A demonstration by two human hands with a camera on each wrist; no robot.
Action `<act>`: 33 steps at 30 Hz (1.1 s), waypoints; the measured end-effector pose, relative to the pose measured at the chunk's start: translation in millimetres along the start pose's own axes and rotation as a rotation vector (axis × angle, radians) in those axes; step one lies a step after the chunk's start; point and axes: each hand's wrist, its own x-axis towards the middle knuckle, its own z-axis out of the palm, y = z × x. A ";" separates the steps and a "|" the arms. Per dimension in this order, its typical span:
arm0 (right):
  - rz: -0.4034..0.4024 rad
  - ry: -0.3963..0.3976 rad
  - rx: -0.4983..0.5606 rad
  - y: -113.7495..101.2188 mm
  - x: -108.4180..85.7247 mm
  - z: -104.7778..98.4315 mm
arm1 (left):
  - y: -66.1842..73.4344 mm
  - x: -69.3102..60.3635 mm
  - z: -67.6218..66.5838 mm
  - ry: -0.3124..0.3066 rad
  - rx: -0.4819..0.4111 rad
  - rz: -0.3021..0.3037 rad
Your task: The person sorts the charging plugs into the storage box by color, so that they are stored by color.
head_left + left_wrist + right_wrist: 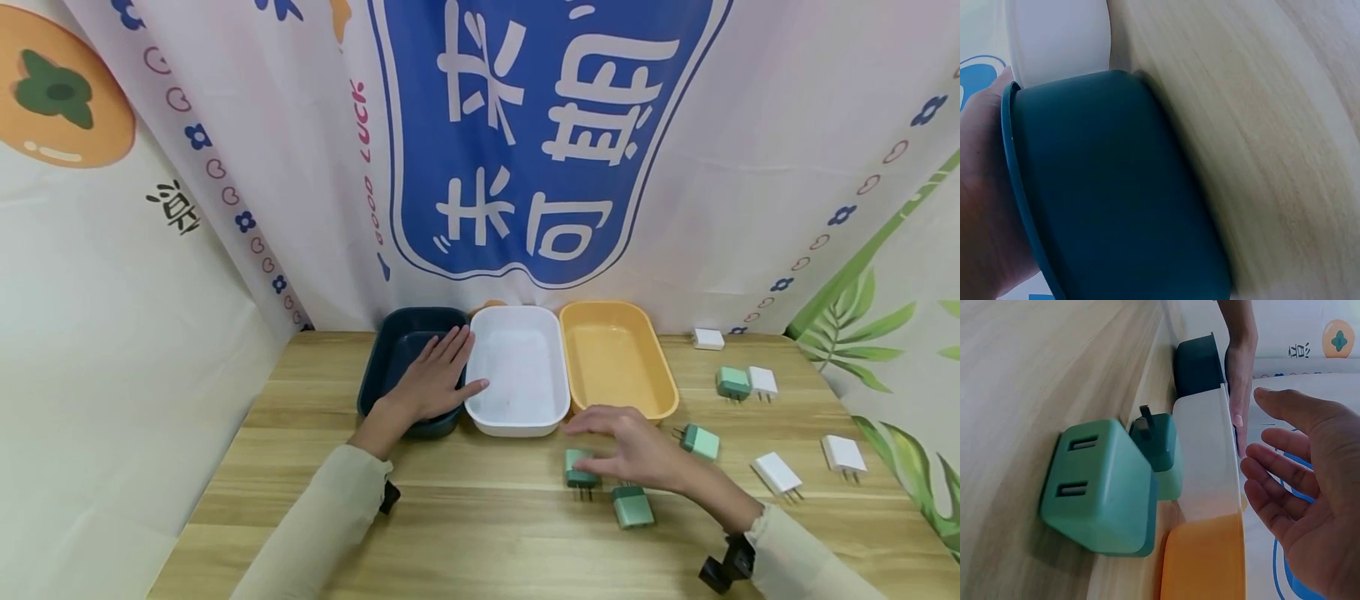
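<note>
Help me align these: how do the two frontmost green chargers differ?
The left charger has prongs facing the wearer; the right charger has prongs facing away. In the head view, the right hand partly hides the left charger; the right charger shows below it. Both are two-tone green.

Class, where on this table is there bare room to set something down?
Bare wood: left of the dark tray, and between the left sleeve and green plugs, before the white tray. Crowded: around the right hand and right of the yellow tray.
</note>
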 end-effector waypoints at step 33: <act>0.157 -0.134 -0.119 15.5 -17.6 21.2 | 6.5 3.6 1.7 -0.040 0.020 -0.050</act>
